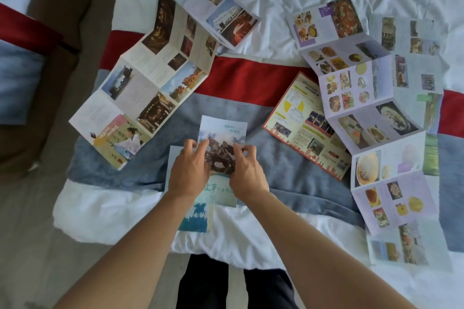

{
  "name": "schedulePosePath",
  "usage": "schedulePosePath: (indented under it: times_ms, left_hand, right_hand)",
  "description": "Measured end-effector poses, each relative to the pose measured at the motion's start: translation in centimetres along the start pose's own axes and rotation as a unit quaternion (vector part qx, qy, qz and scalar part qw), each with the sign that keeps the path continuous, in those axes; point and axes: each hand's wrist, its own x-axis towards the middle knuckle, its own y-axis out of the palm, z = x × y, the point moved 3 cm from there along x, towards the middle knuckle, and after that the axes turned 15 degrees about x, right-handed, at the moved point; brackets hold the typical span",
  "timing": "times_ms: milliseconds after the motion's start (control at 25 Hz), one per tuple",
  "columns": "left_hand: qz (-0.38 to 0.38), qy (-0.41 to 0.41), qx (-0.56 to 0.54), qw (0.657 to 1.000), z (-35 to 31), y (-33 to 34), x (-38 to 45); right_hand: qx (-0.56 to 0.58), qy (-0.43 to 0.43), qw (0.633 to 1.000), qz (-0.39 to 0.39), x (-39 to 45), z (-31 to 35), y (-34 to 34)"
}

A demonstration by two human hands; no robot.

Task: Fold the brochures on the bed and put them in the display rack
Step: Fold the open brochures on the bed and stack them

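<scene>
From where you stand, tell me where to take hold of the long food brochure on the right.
Probably best to take the food brochure at its near end panel, coming from the bed's near edge. It lies unfolded in zigzag creases, so gathering panel onto panel away from you should follow those folds. Its far panels overlap the red-bordered leaflet.

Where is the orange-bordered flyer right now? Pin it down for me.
In the head view, the orange-bordered flyer lies flat on the bed, right of the right hand, its right edge tucked under the long unfolded food brochure.
</scene>
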Motion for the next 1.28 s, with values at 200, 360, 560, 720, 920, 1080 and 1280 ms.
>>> schedulePosePath:
  times_ms: [200,360,560,720,920,1080,1280]
  left_hand:
    - [0.02,-0.01,-0.016,1.0,4.9,2.1,-3.4]
    - [0.047,-0.005,-0.024,0.999,7.3,3.9,-5.1]
    - [0.046,-0.017,-0.023,0.999,8.1,5.2,-5.8]
    - [0.046,-0.029,-0.012,0.998,7.8,5.5,-5.9]
    - [0.034,-0.049,0.017,0.998,8.1,5.9,-6.2]
    - [0.039,-0.065,-0.01,0.997,8.1,6.2,-6.0]
    - [0.062,-0.04,-0.01,0.997,7.6,6.5,-5.5]
  right_hand:
    - [0.003,-0.002,1.0,0.018,-2.1,1.3,5.9]
    - [-0.008,0.007,0.999,0.034,-3.5,1.1,9.2]
    - [-0.023,0.015,0.999,0.032,-3.6,0.7,10.8]
    - [-0.057,-0.003,0.998,0.016,-3.7,0.5,11.0]
    - [-0.081,-0.022,0.996,0.012,-3.6,0.5,11.2]
    - [-0.09,0.007,0.995,-0.038,-3.8,0.1,10.8]
    - [-0.107,0.02,0.994,-0.013,-3.9,0.5,11.2]
